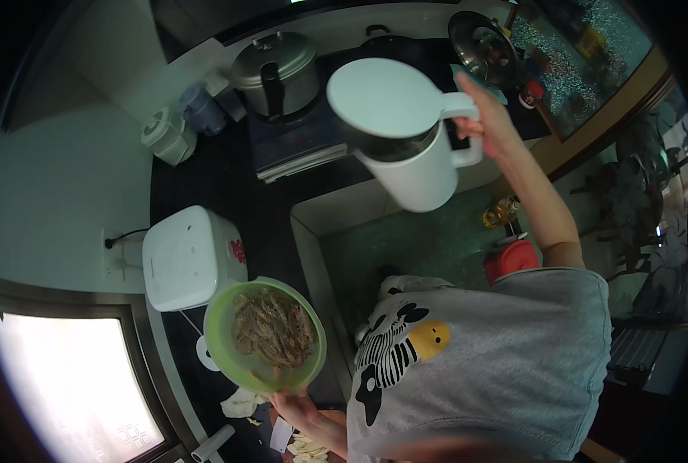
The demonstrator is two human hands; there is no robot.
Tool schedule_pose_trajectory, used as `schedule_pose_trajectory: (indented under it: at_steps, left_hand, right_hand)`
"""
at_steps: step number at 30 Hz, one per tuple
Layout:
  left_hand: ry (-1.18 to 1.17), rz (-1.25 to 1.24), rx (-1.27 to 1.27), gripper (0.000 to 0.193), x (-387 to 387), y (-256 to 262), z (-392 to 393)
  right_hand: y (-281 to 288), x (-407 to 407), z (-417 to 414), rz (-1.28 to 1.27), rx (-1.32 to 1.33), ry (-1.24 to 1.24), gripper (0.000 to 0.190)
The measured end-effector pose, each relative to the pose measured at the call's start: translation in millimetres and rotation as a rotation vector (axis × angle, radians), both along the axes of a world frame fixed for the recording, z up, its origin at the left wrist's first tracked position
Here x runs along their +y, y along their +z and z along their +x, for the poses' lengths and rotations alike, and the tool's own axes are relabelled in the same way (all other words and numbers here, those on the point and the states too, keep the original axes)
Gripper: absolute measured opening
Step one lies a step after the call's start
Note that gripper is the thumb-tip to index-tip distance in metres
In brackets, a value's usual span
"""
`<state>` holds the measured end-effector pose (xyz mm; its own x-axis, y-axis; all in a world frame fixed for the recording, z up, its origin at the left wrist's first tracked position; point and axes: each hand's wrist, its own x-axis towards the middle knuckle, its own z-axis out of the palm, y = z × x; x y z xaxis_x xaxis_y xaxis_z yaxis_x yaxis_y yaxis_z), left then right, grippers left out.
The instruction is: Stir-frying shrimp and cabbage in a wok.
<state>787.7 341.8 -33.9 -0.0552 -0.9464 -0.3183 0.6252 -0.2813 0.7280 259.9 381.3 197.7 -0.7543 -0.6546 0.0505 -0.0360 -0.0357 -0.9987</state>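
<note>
My left hand (297,408) grips the near rim of a light green plastic bowl (221,359), held out over the counter. Greyish-brown raw shrimp (274,330) lie heaped in the bowl. My right hand (488,121) is closed around the handle of a white lidded jug (419,176), held up at the far right of the bowl. Its round white lid (384,95) faces the camera, above a dark, see-through band. What the jug contains is hidden.
A white appliance (182,260) stands beside the bowl. A pressure cooker (274,75) sits on the stove, with a metal lid (485,49) farther right. Below my left wrist lie a chopping board (335,415), a cleaver (281,434) and pale cut slices (309,448). An oil bottle (499,213) stands low down.
</note>
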Motion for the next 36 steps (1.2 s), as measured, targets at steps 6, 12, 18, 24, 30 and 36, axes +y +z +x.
schedule_pose_trajectory:
  at_steps: [6,12,18,24,30,36]
  left_hand:
    - [-0.015,0.032,0.003,0.077,0,18,-5]
    - [0.050,0.094,-0.043,0.081,2,58,-35]
    - [0.084,0.096,-0.093,0.081,11,96,-67]
    - [0.119,0.103,-0.132,0.082,14,124,-92]
    - [0.147,0.145,-0.182,0.082,21,157,-118]
    - [0.144,0.118,-0.154,0.083,21,159,-123]
  right_hand:
    - [2,15,-83,0.217,0.210,-0.198,0.057]
    - [-44,-10,-219,0.424,0.355,-0.250,0.055]
    - [-63,-37,-326,0.694,0.511,-0.170,0.048]
    - [-78,-51,-377,0.852,0.997,-0.084,0.052]
    - [-56,-51,-394,0.952,0.731,-0.058,0.054]
    - [-42,-58,-399,0.963,0.693,-0.055,0.054]
